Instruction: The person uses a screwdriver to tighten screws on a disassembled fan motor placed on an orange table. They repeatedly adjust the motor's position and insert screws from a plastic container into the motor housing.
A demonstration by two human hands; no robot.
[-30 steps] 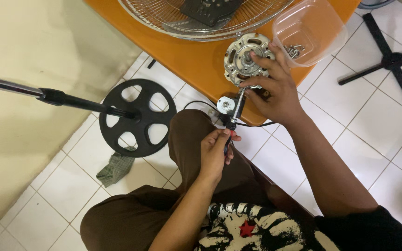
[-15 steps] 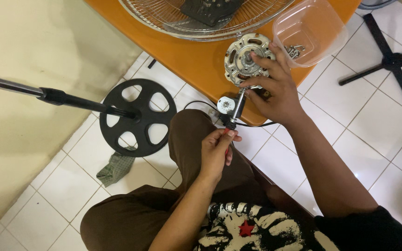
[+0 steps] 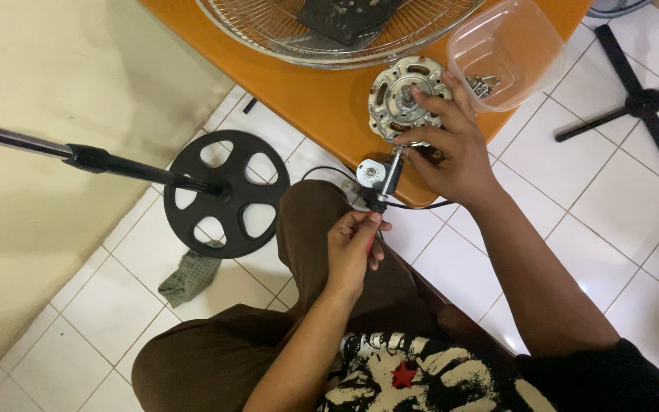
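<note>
Fan motor: round, silvery metal, slotted casing, central shaft.

The red-handled screwdriver is mostly hidden inside the left hand. The round wire fan guard on the orange table is cut off by the picture's top edge. The small metal parts in the clear plastic tub at the table's corner are too small to tell apart.

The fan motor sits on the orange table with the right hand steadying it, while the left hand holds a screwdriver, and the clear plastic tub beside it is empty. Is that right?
Not quite. The clear plastic tub is not empty: the head view shows a few small metal parts in its corner. The rest stands: the fan motor sits on the orange table, the right hand steadies it, and the left hand holds the screwdriver.
</note>
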